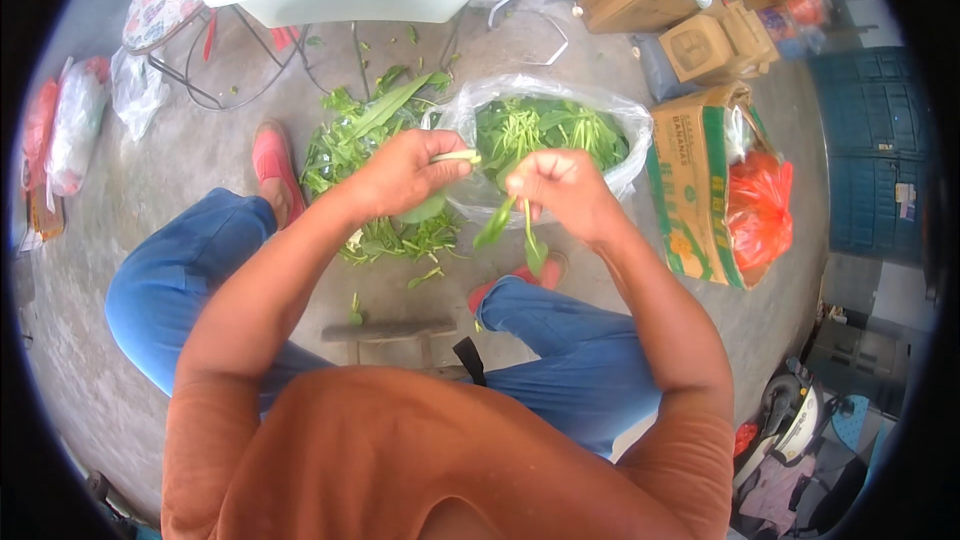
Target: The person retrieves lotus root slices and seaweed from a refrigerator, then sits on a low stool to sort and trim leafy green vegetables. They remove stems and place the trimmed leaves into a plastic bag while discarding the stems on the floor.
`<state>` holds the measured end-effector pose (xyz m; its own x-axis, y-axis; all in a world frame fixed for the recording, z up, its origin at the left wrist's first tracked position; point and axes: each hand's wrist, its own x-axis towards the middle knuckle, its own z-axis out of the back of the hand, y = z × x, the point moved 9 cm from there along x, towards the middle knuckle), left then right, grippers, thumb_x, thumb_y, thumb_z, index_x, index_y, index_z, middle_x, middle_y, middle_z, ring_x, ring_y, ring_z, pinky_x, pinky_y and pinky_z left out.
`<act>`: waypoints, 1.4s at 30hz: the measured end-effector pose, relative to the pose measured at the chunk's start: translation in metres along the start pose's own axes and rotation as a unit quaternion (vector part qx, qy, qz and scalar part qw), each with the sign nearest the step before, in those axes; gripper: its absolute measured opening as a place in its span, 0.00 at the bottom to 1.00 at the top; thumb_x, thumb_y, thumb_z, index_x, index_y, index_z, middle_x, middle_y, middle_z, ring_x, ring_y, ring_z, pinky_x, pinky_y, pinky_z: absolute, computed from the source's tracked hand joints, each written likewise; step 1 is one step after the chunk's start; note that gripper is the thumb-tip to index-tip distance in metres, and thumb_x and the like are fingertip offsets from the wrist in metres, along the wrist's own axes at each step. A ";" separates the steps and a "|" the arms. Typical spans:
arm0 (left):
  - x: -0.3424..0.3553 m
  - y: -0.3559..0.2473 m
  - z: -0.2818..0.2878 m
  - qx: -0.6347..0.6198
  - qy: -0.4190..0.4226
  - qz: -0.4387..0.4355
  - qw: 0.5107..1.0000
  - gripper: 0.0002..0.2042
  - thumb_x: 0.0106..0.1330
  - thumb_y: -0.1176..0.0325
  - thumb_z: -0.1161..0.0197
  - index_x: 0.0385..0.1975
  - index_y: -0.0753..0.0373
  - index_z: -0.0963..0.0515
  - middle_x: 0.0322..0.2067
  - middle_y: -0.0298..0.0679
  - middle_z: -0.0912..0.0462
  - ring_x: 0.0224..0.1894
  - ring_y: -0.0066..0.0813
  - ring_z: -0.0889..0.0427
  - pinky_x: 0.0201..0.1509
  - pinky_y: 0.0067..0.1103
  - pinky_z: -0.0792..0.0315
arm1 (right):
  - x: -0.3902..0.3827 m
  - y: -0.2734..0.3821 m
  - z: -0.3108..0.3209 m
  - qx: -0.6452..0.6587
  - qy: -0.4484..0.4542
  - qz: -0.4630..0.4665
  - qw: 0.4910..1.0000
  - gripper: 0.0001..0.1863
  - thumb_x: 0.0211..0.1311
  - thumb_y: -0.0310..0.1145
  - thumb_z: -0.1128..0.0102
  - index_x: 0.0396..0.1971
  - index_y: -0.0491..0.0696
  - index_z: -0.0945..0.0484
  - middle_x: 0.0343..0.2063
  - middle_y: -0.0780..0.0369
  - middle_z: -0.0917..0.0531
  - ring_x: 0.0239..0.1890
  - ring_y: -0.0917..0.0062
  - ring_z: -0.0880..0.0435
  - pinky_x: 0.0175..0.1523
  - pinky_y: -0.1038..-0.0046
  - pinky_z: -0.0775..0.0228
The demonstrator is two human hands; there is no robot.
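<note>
Pale stem: you pinch 1 short, pale green stem (458,155) in your left hand (405,177), its tip pointing right.
Broad leaf: 1 green leaf (425,209) shows at the near side of that hand; whether it joins the stem, you cannot tell.
Leafy greens: your right hand (568,192) pinches slim greens (536,255), with 2 leaves drooping to the near side.
Bagged greens: stems and leaves (560,125) lie heaped in the open, clear plastic bag (638,132), far of your right hand.
Loose pile: tangled greens (325,152) spread over the floor, left of the bag, partly behind your left hand.
</note>
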<state>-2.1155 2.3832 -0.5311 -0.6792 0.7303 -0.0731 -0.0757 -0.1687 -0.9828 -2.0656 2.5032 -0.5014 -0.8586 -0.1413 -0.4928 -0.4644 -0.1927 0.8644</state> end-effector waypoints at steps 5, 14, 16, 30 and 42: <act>-0.003 0.009 -0.043 -0.235 0.026 0.151 0.960 0.14 0.61 0.61 0.40 0.41 0.64 0.24 0.34 0.30 0.24 0.37 0.14 0.31 0.43 0.17 0.34 | 0.009 -0.014 0.014 0.012 -0.092 0.026 0.995 0.12 0.57 0.35 0.42 0.19 0.45 0.26 0.15 0.68 0.26 0.18 0.88 0.32 0.24 0.83 0.39; -0.009 0.031 -0.041 0.003 0.165 0.077 0.983 0.10 0.60 0.64 0.44 0.32 0.66 0.23 0.21 0.30 0.27 0.25 0.16 0.33 0.29 0.20 0.34 | 0.007 -0.043 -0.023 -0.068 0.049 -0.031 0.996 0.09 0.56 0.34 0.44 0.22 0.45 0.23 0.15 0.69 0.25 0.17 0.89 0.33 0.22 0.81 0.40; -0.014 0.049 -0.023 0.026 0.170 0.087 0.981 0.11 0.60 0.63 0.45 0.32 0.66 0.23 0.21 0.32 0.27 0.24 0.18 0.33 0.29 0.21 0.34 | -0.002 -0.044 -0.045 -0.069 0.132 -0.101 0.984 0.09 0.56 0.34 0.44 0.23 0.44 0.22 0.16 0.69 0.25 0.19 0.88 0.31 0.24 0.81 0.38; -0.011 0.101 -0.003 -0.319 -0.055 0.273 0.906 0.05 0.62 0.71 0.47 0.33 0.65 0.29 0.19 0.34 0.28 0.20 0.20 0.31 0.24 0.17 0.34 | 0.118 -0.126 0.130 -0.478 -0.279 -0.059 0.831 0.08 0.48 0.37 0.40 0.28 0.52 0.19 0.27 0.60 0.18 0.31 0.67 0.20 0.37 0.69 0.30; 0.024 0.073 -0.015 -0.183 -0.120 0.167 0.961 0.08 0.58 0.69 0.41 0.35 0.63 0.25 0.24 0.30 0.25 0.26 0.15 0.30 0.30 0.16 0.34 | 0.081 -0.078 0.148 -0.149 -0.174 -0.022 0.973 0.06 0.52 0.31 0.38 0.28 0.45 0.20 0.22 0.69 0.20 0.23 0.89 0.28 0.28 0.84 0.35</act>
<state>-2.1261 2.3984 -0.6073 -0.7729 0.4955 -0.3964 0.4079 -0.0905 -0.9085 -2.1308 2.6502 -0.5943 -0.8851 0.2013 -0.4196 -0.4631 -0.4707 0.7510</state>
